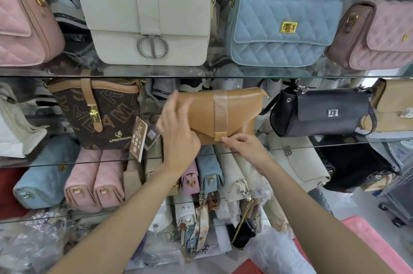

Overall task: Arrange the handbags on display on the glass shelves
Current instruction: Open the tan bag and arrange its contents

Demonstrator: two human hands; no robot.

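Nearest, reaching up from below: right hand (244, 145), grip narrow, fingertips pinching at the lower front edge of the tan envelope bag (221, 115), just beside its small square tab. Left hand (178, 130) laid over the bag's left end, fingers fairly straight, steadying rather than clamping; whether the thumb hooks behind, cannot tell.

Tan envelope bag standing upright on the middle glass shelf (335, 143), front facing out, between the brown monogram bag (98, 115) to its left and the black bag (321, 112) to its right, apart from both. Clear film strip still wrapped down the flap.

Likely light and fairly stiff in the front panel, smooth leather-like skin, somewhat slippery under that film; glass beneath gives little friction, so prone to sliding or tipping. Best taken by both short ends or under the base, not by the flap tab.

Farther up, on the top shelf: white bag (147, 23) and blue quilted bag (283, 30) side by side.
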